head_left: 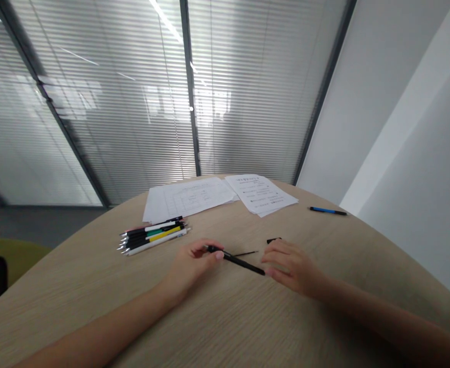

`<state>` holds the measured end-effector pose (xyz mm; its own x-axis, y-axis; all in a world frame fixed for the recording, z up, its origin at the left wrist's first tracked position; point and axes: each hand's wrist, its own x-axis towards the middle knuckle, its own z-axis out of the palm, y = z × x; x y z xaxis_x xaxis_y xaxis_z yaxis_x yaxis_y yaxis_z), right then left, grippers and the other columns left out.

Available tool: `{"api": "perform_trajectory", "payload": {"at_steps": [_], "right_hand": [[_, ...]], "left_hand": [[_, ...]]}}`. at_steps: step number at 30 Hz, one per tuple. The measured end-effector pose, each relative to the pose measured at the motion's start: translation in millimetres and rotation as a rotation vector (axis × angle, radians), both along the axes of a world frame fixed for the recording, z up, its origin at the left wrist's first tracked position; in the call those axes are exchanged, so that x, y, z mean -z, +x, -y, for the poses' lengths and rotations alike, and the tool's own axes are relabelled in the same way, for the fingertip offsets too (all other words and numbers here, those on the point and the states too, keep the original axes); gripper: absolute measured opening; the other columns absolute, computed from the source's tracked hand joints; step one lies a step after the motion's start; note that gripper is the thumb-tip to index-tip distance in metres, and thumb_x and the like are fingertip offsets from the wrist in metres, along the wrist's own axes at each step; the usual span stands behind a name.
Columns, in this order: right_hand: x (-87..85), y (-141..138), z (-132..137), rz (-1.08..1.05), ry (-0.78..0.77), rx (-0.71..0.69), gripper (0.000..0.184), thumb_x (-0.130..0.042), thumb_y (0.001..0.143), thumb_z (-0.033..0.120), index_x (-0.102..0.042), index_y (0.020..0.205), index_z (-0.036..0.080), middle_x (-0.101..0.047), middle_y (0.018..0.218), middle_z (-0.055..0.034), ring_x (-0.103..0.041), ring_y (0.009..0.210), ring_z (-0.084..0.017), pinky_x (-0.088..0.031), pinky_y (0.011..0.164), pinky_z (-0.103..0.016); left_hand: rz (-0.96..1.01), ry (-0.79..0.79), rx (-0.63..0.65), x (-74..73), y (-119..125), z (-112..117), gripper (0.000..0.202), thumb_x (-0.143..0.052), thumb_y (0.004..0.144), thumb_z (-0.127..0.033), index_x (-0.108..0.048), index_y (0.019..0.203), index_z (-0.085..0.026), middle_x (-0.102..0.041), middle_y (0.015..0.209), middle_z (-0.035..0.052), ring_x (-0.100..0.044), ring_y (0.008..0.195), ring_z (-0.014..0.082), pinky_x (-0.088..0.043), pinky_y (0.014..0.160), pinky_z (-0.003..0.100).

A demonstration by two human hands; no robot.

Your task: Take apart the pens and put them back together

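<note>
My left hand (196, 261) pinches one end of a black pen barrel (237, 260) that lies across the round wooden table (225, 317). At the barrel's other end my right hand (292, 266) closes its fingertips on it. A thin black refill (245, 253) lies on the table just behind the barrel. A small black pen part (274, 240) sits beyond my right hand.
A row of several pens (154, 236) lies to the left of my left hand. Two stacks of printed papers (188, 198) (261, 193) rest at the table's far side. A blue pen (328, 210) lies at the far right edge. Glass walls with blinds stand behind.
</note>
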<state>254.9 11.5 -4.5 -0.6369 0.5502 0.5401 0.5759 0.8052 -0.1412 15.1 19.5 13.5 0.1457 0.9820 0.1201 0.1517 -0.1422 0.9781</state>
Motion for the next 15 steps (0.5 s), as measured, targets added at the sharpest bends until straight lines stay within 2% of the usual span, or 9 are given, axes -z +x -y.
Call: {"api": "perform_trajectory", "payload": {"at_steps": [7, 11, 15], "right_hand": [[11.4, 15, -17, -0.349, -0.156, 0.173, 0.017, -0.038, 0.083, 0.019, -0.055, 0.082, 0.018, -0.057, 0.077, -0.0048, -0.054, 0.075, -0.015, -0.044, 0.069, -0.029], [14.5, 19, -22, -0.396, -0.204, 0.253, 0.019, -0.038, 0.084, 0.023, -0.055, 0.081, 0.018, -0.058, 0.078, -0.0048, -0.055, 0.076, -0.016, -0.043, 0.070, -0.031], [15.5, 18, -21, -0.397, -0.218, 0.261, 0.019, -0.039, 0.084, 0.024, -0.056, 0.080, 0.017, -0.058, 0.077, -0.0048, -0.055, 0.076, -0.017, -0.043, 0.070, -0.031]], "left_hand": [[0.106, 0.004, -0.061, -2.0, 1, 0, 0.011, -0.068, 0.054, -0.027, -0.065, 0.060, -0.019, -0.061, 0.060, -0.0011, -0.053, 0.061, 0.0148, -0.041, 0.060, 0.024], [0.140, 0.008, -0.104, -0.3, -1, -5, 0.014, -0.070, 0.054, -0.029, -0.065, 0.061, -0.019, -0.063, 0.063, -0.0001, -0.054, 0.063, 0.0157, -0.042, 0.061, 0.025], [0.173, 0.035, -0.121, 1.4, -5, -10, 0.016, -0.069, 0.057, -0.031, -0.066, 0.067, -0.018, -0.063, 0.068, 0.0007, -0.055, 0.066, 0.0155, -0.042, 0.062, 0.024]]}}
